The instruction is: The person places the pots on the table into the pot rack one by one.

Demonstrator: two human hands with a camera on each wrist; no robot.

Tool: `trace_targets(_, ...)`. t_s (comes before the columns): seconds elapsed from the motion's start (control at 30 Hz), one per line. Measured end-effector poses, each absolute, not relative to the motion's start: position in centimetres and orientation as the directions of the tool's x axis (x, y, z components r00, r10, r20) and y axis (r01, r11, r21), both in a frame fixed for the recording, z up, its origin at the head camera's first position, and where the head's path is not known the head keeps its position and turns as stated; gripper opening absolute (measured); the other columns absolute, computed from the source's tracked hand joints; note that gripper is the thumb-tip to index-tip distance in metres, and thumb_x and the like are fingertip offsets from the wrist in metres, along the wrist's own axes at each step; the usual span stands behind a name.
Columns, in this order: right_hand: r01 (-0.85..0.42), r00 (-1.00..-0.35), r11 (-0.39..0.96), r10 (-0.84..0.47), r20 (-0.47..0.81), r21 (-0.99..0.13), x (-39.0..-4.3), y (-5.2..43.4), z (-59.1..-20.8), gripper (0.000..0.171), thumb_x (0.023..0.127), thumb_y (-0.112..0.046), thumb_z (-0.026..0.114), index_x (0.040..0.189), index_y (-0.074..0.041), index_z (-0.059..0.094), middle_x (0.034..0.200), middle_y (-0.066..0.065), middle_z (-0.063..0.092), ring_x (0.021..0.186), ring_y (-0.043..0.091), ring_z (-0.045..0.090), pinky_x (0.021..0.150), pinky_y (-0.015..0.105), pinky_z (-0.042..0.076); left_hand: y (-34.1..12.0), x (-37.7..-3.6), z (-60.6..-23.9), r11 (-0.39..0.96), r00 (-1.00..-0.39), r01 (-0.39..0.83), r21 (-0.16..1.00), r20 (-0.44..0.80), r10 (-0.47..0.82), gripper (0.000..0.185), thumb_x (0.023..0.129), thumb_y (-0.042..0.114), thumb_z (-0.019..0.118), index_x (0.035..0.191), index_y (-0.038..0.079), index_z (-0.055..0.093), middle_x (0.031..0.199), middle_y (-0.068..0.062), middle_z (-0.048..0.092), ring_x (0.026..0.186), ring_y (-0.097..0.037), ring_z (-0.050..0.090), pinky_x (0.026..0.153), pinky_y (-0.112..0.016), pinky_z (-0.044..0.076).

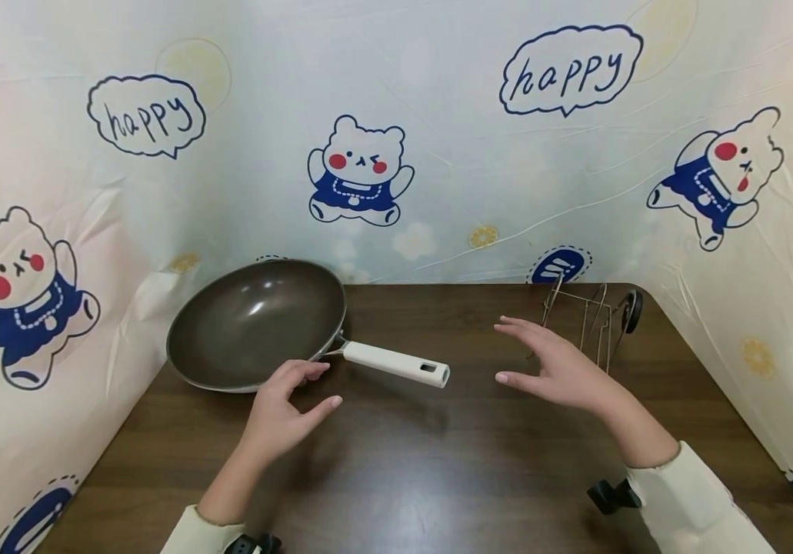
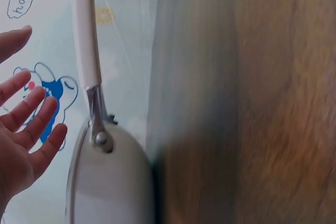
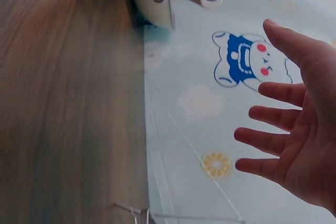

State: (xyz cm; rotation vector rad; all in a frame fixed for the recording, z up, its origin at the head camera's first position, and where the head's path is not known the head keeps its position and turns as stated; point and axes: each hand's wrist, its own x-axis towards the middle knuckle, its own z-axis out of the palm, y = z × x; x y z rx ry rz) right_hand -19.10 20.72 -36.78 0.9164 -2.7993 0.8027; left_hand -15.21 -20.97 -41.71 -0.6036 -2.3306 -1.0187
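Note:
A dark-lined frying pan [image 1: 251, 323] with a white handle [image 1: 396, 363] stands at the back left of the table, its handle pointing right. My left hand [image 1: 280, 415] hovers at the pan's near rim, fingers spread and nothing held; the left wrist view shows this hand [image 2: 23, 129] apart from the pan's pale outer side [image 2: 113, 182]. To the right, my right hand [image 1: 562, 365] hangs in the air, fingers extended and holding nothing. Behind it stands a metal wire rack [image 1: 593, 323] with a black round part [image 1: 632, 311], partly hidden by the hand.
The brown wooden table [image 1: 396, 462] has a cloth [image 1: 438, 185] with printed bears and "happy" bubbles along its back and sides. Both sleeves are pale, and a black strap piece [image 1: 613, 496] sits at the right wrist.

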Motion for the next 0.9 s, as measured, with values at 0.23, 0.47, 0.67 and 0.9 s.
trace_targets(0.23, -0.598, -0.782, 0.609, -0.585, 0.214, -0.521, -20.1, 19.0, -35.9, 0.070, 0.088, -0.042, 0.071, 0.145, -0.009, 0.044, 0.149, 0.011, 0.042, 0.136, 0.032, 0.039, 0.106, 0.054, 0.036, -19.3, -14.5, -41.2, 0.454, -0.886, 0.448, 0.770, 0.451, 0.109, 0.038, 0.074, 0.000, 0.083, 0.108, 0.000, 0.067, 0.100, -0.011, 0.067, 0.092, -0.033, 0.065, 0.081, -0.045, 0.054)
trace_targets(0.47, -0.589, -0.759, 0.538, -0.624, 0.184, -0.604, -21.2, 17.2, -35.7, 0.064, 0.089, -0.037, 0.072, 0.141, -0.008, 0.049, 0.143, 0.009, 0.050, 0.128, 0.031, 0.049, 0.101, 0.052, 0.042, -19.2, -15.3, -43.0, 0.208, -0.985, 0.169, 0.963, 0.160, 0.059, 0.031, 0.083, 0.008, 0.078, 0.110, -0.002, 0.068, 0.107, -0.023, 0.067, 0.094, -0.019, 0.065, 0.080, -0.026, 0.053)
trace_targets(0.67, -0.526, -0.743, 0.496, -0.663, 0.090, -0.690, -22.3, 15.6, -35.9, 0.059, 0.092, -0.036, 0.068, 0.141, -0.009, 0.049, 0.141, 0.010, 0.051, 0.123, 0.034, 0.053, 0.098, 0.048, 0.046, -18.7, -16.1, -43.6, -0.060, -0.979, -0.131, 0.990, -0.119, 0.166, 0.041, 0.091, 0.010, 0.069, 0.123, -0.011, 0.055, 0.118, -0.022, 0.062, 0.107, -0.029, 0.063, 0.093, -0.040, 0.051)
trace_targets(0.9, -0.401, -0.720, 0.469, -0.693, -0.046, -0.787, -23.7, 14.1, -36.5, 0.053, 0.094, -0.037, 0.066, 0.139, -0.014, 0.050, 0.138, 0.011, 0.053, 0.118, 0.029, 0.058, 0.093, 0.040, 0.051, -18.0, -17.3, -44.6, -0.290, -0.942, -0.310, 0.905, -0.252, 0.220, 0.054, 0.096, 0.012, 0.061, 0.139, -0.009, 0.036, 0.117, -0.013, 0.063, 0.112, -0.031, 0.061, 0.099, -0.046, 0.047)
